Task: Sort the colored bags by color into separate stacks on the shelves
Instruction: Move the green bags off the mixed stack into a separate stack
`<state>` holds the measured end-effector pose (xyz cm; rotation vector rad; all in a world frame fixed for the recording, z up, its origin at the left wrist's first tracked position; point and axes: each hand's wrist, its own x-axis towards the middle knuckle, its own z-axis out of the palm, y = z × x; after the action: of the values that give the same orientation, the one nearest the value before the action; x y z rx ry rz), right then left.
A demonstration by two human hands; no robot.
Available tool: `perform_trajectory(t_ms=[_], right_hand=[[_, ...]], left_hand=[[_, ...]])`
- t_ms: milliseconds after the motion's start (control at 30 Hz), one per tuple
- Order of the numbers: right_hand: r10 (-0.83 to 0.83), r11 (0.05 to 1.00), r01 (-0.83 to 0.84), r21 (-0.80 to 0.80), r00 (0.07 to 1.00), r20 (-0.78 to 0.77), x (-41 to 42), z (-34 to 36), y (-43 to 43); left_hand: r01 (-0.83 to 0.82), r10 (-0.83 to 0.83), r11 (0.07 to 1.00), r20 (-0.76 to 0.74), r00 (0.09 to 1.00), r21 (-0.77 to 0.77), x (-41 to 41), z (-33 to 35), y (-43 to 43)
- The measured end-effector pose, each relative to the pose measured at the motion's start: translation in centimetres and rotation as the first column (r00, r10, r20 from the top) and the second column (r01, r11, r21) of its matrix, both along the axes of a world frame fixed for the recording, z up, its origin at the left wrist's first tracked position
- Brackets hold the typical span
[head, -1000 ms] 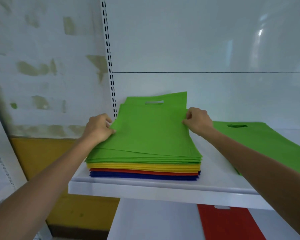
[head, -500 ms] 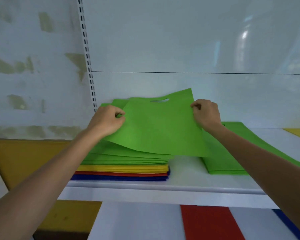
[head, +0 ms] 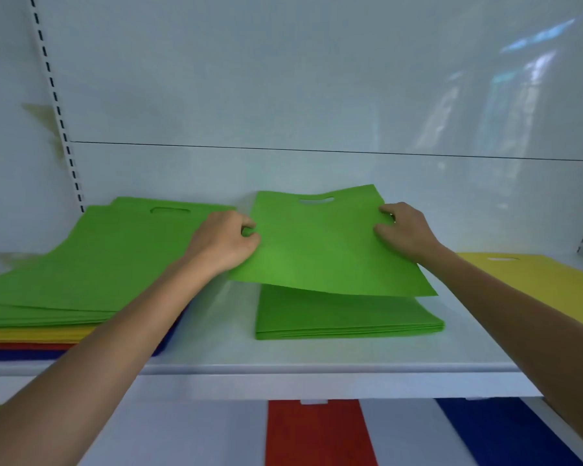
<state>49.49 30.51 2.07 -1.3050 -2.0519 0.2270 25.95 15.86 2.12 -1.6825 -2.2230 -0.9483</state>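
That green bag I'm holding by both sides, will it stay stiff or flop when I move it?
Probably floppy: the green bag bows along its near edge between the left hand and right hand. Likely light, since pinches at its sides carry it. It should settle flat on the green stack below.

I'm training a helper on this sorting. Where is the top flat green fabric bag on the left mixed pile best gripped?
On the top green fabric bag, pinch the side edges near its handle cutout, coming in from left and right. It lies flat and thin, so likely only edges offer purchase.
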Motion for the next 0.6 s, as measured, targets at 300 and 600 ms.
perform_trajectory(t_ms=[300,600], right_hand=[[0.058,0.977,-0.025,-0.214,0.987,0.148,2.7,-4.7,1.4],[0.133,0.95,-0.047,-0.31,0.956,0.262,3.1,-7.1,3.1]], left_hand=[[-0.058,0.058,0.978,-0.004,0.998,-0.201,3.8,-5.9,1.4],[-0.102,0.109,0.971,0.019,0.994,-0.216,4.4,-7.4,1.6]])
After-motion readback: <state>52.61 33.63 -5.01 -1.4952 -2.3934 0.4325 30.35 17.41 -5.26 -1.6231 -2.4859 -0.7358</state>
